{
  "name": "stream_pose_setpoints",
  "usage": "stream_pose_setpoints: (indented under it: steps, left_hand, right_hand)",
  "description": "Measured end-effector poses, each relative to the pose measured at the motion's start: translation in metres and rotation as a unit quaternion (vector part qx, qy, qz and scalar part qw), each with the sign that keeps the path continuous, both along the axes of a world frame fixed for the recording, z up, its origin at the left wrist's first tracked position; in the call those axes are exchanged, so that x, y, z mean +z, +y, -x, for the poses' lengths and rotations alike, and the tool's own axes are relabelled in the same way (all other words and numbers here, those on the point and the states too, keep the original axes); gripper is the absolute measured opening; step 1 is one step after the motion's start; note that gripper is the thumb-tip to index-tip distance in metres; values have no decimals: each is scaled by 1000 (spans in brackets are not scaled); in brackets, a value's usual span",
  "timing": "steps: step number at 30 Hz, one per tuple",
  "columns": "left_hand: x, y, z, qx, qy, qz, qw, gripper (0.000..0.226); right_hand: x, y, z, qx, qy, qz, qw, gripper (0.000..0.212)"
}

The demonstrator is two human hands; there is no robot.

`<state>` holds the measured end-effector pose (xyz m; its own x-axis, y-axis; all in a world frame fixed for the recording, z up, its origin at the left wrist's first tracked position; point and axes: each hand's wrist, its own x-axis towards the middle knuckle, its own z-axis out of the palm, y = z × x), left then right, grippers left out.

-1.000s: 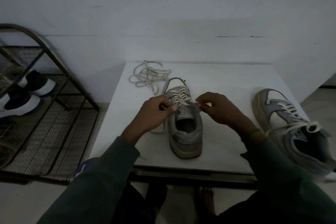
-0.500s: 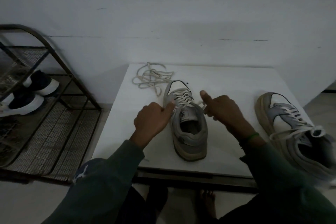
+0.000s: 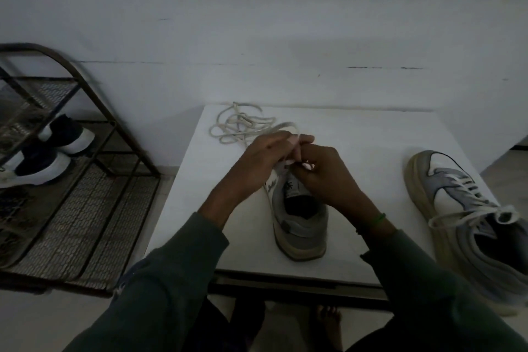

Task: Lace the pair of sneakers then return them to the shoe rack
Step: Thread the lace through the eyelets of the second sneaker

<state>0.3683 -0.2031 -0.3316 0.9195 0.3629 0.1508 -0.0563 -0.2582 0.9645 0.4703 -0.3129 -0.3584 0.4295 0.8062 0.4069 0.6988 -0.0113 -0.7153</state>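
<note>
Both hands, left hand (image 3: 264,160) and right hand (image 3: 325,177), together over grey sneaker (image 3: 300,226), pinching its lace ends (image 3: 294,140). Second sneaker (image 3: 468,208) on table (image 3: 357,137), right, well apart.

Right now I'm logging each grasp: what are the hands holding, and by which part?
Both hands, left and right, pinch the lace of the middle sneaker by its free ends, just above the tongue.

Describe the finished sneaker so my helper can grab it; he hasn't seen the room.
On the white table, look to its right edge. The grey-and-white sneaker there lies alone, laces tied in a bow, unlike the grey sneaker under both hands.
</note>
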Motion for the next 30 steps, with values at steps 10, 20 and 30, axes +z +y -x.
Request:
stream_pose_setpoints:
  steps: [10, 20, 30]
  left_hand:
    - [6, 2, -15, 18, -59, -322, 945, 28]
    - [10, 10, -10, 40, -61, -325, 943, 36]
    - [-2, 37, 19, 179, 64, -153, 970, 17]
  right_hand:
    - [1, -11, -11, -121, -120, -110, 979, 21]
    - [16, -21, -32, 159, 280, 35, 946, 31]
    - [21, -23, -50, -46, 699, -214, 681, 69]
